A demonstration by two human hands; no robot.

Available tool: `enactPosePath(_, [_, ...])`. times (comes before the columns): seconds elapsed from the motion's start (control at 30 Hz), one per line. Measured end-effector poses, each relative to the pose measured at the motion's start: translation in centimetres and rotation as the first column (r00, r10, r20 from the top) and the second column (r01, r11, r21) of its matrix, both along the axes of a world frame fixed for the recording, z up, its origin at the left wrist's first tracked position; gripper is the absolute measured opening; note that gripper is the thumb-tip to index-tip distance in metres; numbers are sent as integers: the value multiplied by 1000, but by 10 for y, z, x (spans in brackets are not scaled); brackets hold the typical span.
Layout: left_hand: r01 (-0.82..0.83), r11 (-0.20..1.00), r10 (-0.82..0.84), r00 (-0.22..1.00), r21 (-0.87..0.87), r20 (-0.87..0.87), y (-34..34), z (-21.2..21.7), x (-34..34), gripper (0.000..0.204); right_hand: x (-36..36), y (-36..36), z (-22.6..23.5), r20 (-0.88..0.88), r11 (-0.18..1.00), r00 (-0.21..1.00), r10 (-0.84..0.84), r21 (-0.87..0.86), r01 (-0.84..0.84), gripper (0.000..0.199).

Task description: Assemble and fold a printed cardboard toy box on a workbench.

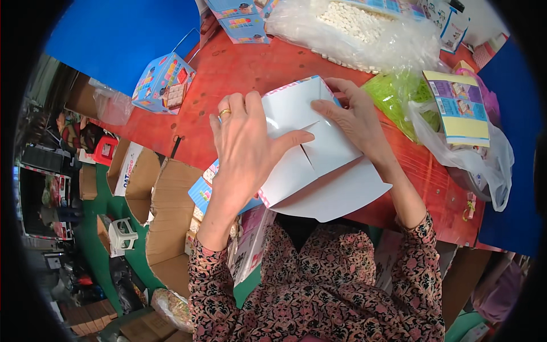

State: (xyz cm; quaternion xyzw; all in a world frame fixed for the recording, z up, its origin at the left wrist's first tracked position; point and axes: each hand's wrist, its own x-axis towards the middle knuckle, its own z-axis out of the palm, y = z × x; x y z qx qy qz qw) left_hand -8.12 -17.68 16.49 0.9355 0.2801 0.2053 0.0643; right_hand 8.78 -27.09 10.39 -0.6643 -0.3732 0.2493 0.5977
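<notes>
Pressing flat with fingers spread, the left hand [242,145] and right hand [356,117] pin the white folded cardboard box [310,162] at the red table's [239,65] edge, where uneven pressure could spring the flaps open.

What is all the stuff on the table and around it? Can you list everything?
carton: one, white inside, pink-edged, under both hands
table: one, red
small box: one, blue, folded up, table's left edge
white pellets bag: one, clear, top
green bag: one, clear with green filling, right
flat packs: a few, yellow and blue, right
cardboard boxes: several, brown, floor at left
left hand: ringed, pressing the flaps
right hand: pressing the flaps
</notes>
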Motion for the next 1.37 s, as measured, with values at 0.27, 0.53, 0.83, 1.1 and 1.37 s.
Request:
enactPosePath(0.27, [-69,998,69,995,11,-67,0,-2,-1,69,4,-11,5,-423,982,897,127,184,-52,45])
enactPosePath(0.53, [-66,997,64,997,-27,-41,3,-5,-4,66,-10,-95,-12,-100,827,918,385,478,-295,51])
enactPosePath(0.83, [-86,996,86,996,9,8,-9,-4,-9,65,-57,-83,22,-365,981,926,95,194,-24,8])
enactPosePath(1.1, [-65,994,67,997,83,-23,-24,-12,-12,61,-54,-69,14,-372,999,927,-43,-31,34,27])
enactPosePath(1.37, [168,979,-172,985,-116,-23,-18,-6,-33,78,-43,-72,11,-300,978,953,-33,-208,-31,34])
